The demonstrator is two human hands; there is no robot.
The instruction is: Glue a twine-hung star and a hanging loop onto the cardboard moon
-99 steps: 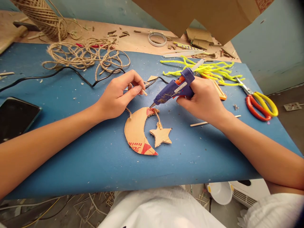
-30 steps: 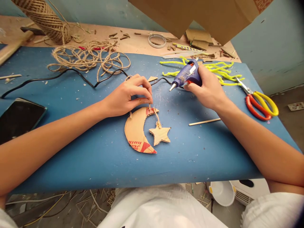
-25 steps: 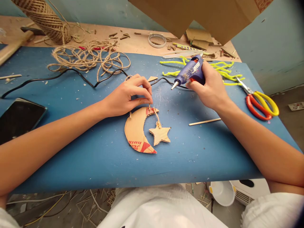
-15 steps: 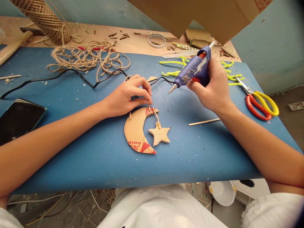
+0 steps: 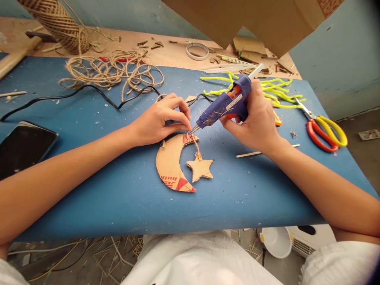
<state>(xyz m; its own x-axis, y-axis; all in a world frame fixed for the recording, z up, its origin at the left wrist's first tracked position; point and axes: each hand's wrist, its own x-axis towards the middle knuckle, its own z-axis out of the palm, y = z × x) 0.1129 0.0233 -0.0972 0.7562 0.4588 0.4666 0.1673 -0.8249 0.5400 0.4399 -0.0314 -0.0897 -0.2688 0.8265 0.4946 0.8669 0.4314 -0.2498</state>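
A cardboard crescent moon with red print lies flat on the blue table. From its upper tip a short piece of twine runs to a small cardboard star. My left hand pinches a short twine end at the moon's upper edge; the fingertips partly cover it. My right hand grips a blue hot glue gun with a glue stick poking out of its back. The gun's metal nozzle points down-left, close to my left fingertips and the twine. Whether it touches cannot be made out.
Loose twine and a black cord lie behind my left hand. Yellow-green pipe cleaners and scissors are at the right, a thin stick under my right wrist. A phone lies left. Cardboard hangs above the back.
My right hand has brought the glue gun down and left, so its nozzle is now at the moon's upper tip. My left hand stays pinched in the same place.
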